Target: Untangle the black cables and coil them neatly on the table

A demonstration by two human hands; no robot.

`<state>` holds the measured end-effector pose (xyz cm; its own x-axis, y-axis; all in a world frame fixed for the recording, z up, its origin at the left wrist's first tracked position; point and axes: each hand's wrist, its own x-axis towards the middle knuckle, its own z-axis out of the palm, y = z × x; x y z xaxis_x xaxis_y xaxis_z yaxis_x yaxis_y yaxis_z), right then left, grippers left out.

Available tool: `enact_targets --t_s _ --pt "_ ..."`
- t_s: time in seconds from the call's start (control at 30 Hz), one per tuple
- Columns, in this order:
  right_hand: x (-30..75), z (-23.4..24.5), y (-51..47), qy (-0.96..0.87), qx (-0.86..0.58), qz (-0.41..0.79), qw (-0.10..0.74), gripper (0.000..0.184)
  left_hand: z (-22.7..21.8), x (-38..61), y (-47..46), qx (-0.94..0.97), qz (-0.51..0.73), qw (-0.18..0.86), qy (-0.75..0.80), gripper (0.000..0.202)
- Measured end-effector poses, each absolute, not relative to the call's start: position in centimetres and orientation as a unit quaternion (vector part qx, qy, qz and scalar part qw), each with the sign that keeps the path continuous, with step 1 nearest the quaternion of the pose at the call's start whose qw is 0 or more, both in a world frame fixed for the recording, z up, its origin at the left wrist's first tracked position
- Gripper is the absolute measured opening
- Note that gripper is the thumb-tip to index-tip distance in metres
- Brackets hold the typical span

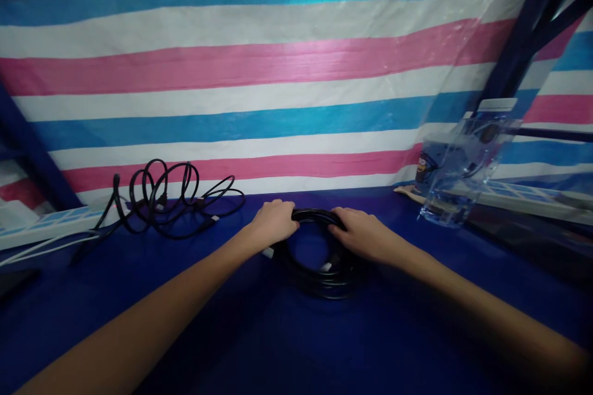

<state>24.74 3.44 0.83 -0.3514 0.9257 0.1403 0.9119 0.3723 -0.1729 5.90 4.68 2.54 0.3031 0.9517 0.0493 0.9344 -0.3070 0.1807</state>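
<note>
A thick black cable (319, 284) is wound into a round coil and rests on the dark blue tabletop (222, 333). Two pale connector ends show, one beside the coil's left side and the other inside the ring. My left hand (274, 222) is closed around the coil's upper left, thumb on the inner side. On the opposite side, my right hand (364, 231) grips the upper right of the same coil. Part of the cable is hidden under the fingers of both hands.
Loosely tangled black cables (173, 197) lie at the back left beside a white power strip (60, 222). A clear plastic container (456, 191) stands at the right, near another power strip (532, 200). A striped plastic sheet (259, 68) hangs behind the table.
</note>
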Motion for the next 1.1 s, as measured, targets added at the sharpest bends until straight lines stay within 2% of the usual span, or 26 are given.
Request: enact_targets --t_s 0.2,0.27,0.43,0.5,0.7,0.83,0.93,1.03,1.1 --pt "25.3 1.3 3.6 -0.812 -0.572 0.000 0.113 0.038 4.8 5.2 4.2 0.806 0.080 0.059 0.584 0.062" --pt "25.3 1.5 3.4 -0.814 -0.570 -0.012 0.115 0.038 5.5 5.2 3.8 0.816 0.089 0.053 0.568 0.060" --pt "24.9 2.0 2.8 -0.824 -0.553 -0.041 0.119 0.034 5.8 5.3 3.7 0.832 0.093 0.039 0.545 0.035" --pt "25.0 2.1 2.8 -0.825 -0.550 -0.057 0.118 0.032 5.8 5.3 3.9 0.830 0.098 0.023 0.549 0.030" --pt "26.2 2.6 3.4 -0.830 -0.547 -0.070 0.084 0.020 5.7 5.3 3.8 0.843 0.087 0.022 0.531 0.026" --pt "26.6 3.1 3.4 -0.833 -0.542 -0.079 0.079 0.015 5.1 5.4 3.7 0.849 0.090 0.026 0.521 0.039" --pt "26.7 3.7 3.7 -0.851 -0.495 -0.089 0.150 0.021 4.8 5.4 3.8 0.855 0.109 0.060 0.503 0.048" --pt "26.3 4.5 4.7 -0.883 -0.392 -0.082 0.243 0.027 5.2 5.8 4.0 0.839 0.181 0.087 0.506 0.035" --pt "25.8 4.9 5.8 -0.884 -0.364 -0.070 0.284 0.029 5.8 6.1 4.2 0.813 0.226 0.094 0.529 0.033"
